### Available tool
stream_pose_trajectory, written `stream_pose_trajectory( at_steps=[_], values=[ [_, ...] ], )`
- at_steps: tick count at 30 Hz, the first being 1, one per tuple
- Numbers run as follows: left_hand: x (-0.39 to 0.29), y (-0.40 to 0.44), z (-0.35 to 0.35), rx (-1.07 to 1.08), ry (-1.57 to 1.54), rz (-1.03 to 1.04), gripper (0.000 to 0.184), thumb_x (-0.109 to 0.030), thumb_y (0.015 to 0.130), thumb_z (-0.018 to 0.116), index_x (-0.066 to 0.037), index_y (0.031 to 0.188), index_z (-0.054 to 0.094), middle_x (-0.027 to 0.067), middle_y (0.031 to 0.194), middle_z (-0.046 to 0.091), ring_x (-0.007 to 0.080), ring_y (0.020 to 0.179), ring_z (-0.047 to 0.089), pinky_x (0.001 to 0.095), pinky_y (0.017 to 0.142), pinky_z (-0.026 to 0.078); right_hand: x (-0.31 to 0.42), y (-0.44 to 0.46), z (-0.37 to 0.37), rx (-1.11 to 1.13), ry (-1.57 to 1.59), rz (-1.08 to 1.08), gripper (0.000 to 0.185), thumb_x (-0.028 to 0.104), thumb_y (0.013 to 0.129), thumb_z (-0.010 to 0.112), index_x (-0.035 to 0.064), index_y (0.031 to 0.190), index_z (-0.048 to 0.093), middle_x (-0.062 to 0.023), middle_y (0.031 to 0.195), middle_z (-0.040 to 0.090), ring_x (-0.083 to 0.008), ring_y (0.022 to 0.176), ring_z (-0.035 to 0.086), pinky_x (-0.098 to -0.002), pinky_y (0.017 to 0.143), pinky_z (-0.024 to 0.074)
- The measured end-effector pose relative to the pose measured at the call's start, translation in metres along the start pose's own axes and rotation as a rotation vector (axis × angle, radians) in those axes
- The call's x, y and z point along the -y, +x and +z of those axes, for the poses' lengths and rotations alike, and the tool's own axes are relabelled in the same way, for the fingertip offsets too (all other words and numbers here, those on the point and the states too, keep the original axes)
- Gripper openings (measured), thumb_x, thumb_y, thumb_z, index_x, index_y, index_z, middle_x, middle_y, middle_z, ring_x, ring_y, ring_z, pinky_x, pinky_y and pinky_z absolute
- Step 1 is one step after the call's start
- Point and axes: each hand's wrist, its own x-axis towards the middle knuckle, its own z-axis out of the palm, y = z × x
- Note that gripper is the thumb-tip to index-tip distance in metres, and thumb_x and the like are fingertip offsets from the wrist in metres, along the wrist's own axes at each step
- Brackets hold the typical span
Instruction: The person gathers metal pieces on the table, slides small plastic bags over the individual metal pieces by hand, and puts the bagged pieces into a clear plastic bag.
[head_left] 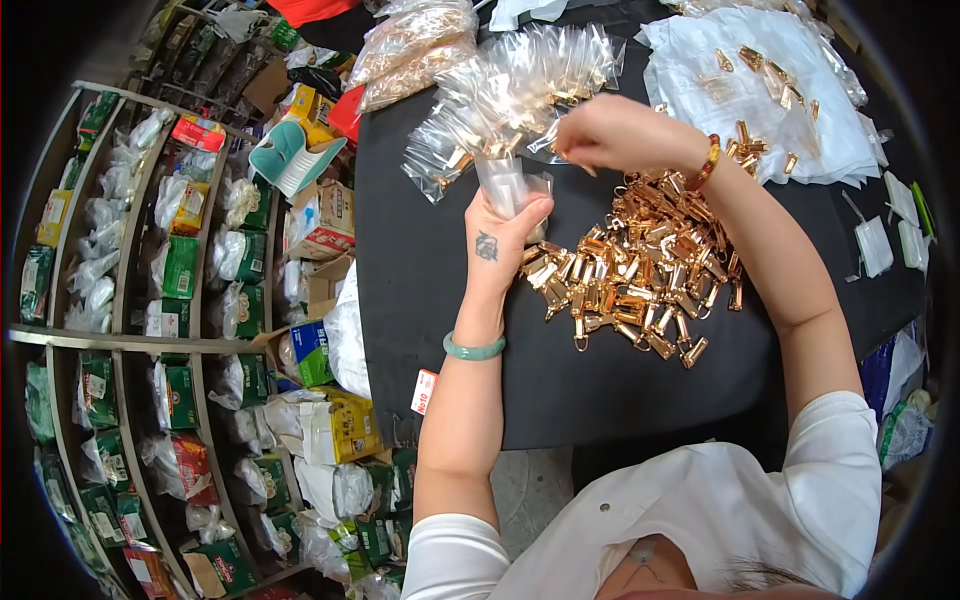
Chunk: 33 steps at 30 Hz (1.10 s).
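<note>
My left hand (497, 238) is closed around a bundle of small clear plastic bags (503, 185), its thumb pressed on their front. My right hand (628, 135) hovers just right of the bundle with its fingers curled down; whether something small is between them is hidden. Below it lies a heap of gold-coloured metal clasps (640, 265), some with rings on their ends. Just beyond both hands, a pile of filled clear bags (510, 95) holds more gold-coloured pieces.
A black-covered table (450, 370) bears everything. White plastic sheets (700, 60) with loose gold pieces lie at the far right, and large bags (420, 45) of pieces at the back. Shelves (140, 345) packed with boxes and bags stand on the left.
</note>
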Motion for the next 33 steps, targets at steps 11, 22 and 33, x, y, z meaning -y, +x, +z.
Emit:
stream_pose_trajectory(
  at_steps=[11,22,33],
  values=[
    [-0.002,0.0,0.003,-0.032,0.0,0.024,0.023,-0.003,0.074,0.072,-0.002,0.092,0.058,0.0015,0.08,0.063,0.0065,0.07,0.056,0.0206,0.065,0.046,0.031,0.0,-0.004,-0.312,0.341,-0.183,0.015,0.011,0.085,0.059,-0.0022,0.094,0.058,-0.0074,0.077,0.065,-0.0114,0.068,0.06,-0.0254,0.062,0.047],
    [-0.005,0.001,0.005,0.064,0.008,0.039,0.035,-0.002,0.075,0.069,-0.001,0.105,0.052,0.0033,0.089,0.061,0.0078,0.076,0.057,0.0225,0.068,0.047,0.029,0.006,0.015,-0.186,0.379,-0.125,0.014,0.006,0.08,0.061,-0.0022,0.09,0.057,-0.0074,0.07,0.064,-0.0124,0.06,0.06,-0.0262,0.057,0.0479],
    [0.0,0.002,-0.002,0.105,-0.111,-0.072,0.032,-0.01,0.081,0.064,0.003,0.108,0.053,0.0145,0.096,0.065,0.0174,0.082,0.063,0.0296,0.075,0.051,-0.036,0.045,0.002,-0.436,0.293,0.088,0.017,0.014,0.082,0.06,-0.0023,0.085,0.059,-0.0082,0.066,0.062,-0.0132,0.055,0.058,-0.0259,0.055,0.0472]
  ],
)
